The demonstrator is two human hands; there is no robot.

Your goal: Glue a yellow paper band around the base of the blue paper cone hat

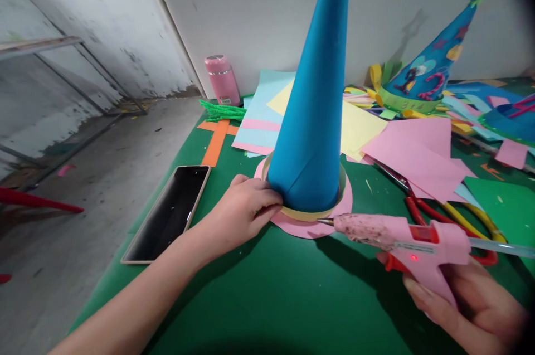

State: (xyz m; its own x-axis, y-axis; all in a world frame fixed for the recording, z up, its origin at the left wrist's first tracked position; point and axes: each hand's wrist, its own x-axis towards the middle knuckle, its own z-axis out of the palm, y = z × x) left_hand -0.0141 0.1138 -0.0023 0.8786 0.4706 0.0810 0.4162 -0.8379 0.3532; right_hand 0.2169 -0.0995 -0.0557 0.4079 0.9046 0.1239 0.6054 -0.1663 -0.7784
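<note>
A tall blue paper cone [313,132] stands upright on the table, its tip cut off by the top of the view. Around its foot runs a pale yellow paper band [307,214], and under that lies a round pink paper brim [298,228]. My left hand [251,204] is closed on the left side of the band, fingers pinched at the cone's lower edge. In my right hand [468,299] is a pink hot glue gun [401,238] with its red light on. The gun's metal nozzle points left, at or very near the band's front; contact is unclear.
A phone [171,215] lies left of my forearm. Behind are green pipe cleaners [221,111], a pink flask [223,82] and coloured paper sheets [412,149]. Scissors [413,199] lie to the right. A decorated blue party hat [434,65] stands at the back right.
</note>
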